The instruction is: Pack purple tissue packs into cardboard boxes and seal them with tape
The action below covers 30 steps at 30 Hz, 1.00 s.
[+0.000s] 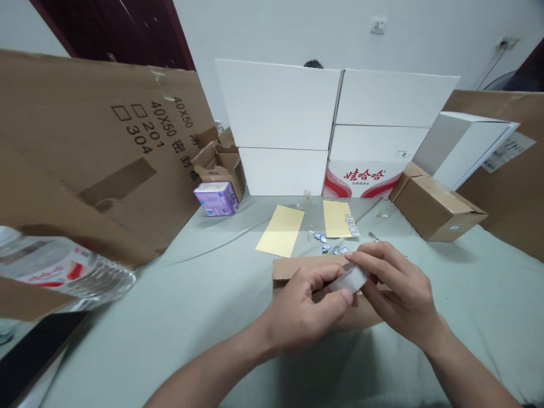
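Note:
Both my hands meet over a low brown cardboard box near the table's middle. My left hand and my right hand pinch the same small clear plastic bag between their fingertips, left from the near side, right from the far side. Just behind the box lie several small blue-and-white stickers and two pale yellow sheets, one left and one right. What the bag holds I cannot make out.
A pale green cloth covers the table. Big brown cartons stand left, white boxes at the back, a brown box right. A purple tissue pack, a water bottle and a dark phone lie left.

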Each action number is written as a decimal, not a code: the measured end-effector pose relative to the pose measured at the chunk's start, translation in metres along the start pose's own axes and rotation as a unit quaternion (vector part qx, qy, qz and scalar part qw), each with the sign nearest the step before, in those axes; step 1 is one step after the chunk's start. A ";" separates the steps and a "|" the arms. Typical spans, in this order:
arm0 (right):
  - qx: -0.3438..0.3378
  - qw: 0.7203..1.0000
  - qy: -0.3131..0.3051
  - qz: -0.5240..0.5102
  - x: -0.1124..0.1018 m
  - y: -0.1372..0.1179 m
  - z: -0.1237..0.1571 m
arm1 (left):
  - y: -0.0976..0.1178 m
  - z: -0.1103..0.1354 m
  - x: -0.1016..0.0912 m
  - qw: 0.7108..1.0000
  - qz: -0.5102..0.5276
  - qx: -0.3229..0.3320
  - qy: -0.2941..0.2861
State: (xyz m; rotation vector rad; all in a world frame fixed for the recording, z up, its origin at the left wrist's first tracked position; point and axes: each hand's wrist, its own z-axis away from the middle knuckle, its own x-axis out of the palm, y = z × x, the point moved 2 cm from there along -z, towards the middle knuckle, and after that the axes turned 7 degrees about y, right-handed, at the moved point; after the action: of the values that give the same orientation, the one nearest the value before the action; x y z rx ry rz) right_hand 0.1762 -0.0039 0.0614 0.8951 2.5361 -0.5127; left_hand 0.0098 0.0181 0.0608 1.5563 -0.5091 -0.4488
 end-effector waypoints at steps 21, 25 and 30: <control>0.038 0.999 -0.010 -0.037 0.002 -0.001 0.010 | -0.009 0.001 -0.002 0.999 0.014 -0.006 -0.030; 0.068 0.993 -0.013 -0.093 0.003 0.003 0.012 | -0.011 0.004 -0.010 0.994 0.014 0.083 -0.075; 0.106 0.972 -0.061 -0.200 0.013 0.006 0.006 | -0.009 0.002 -0.027 0.943 -0.165 0.273 0.093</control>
State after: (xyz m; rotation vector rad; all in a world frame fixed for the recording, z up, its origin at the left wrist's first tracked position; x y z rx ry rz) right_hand 0.1723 0.0042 0.0490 0.3969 2.5848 -0.9442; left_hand -0.0132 0.0318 0.0507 2.2146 -0.2296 -0.4262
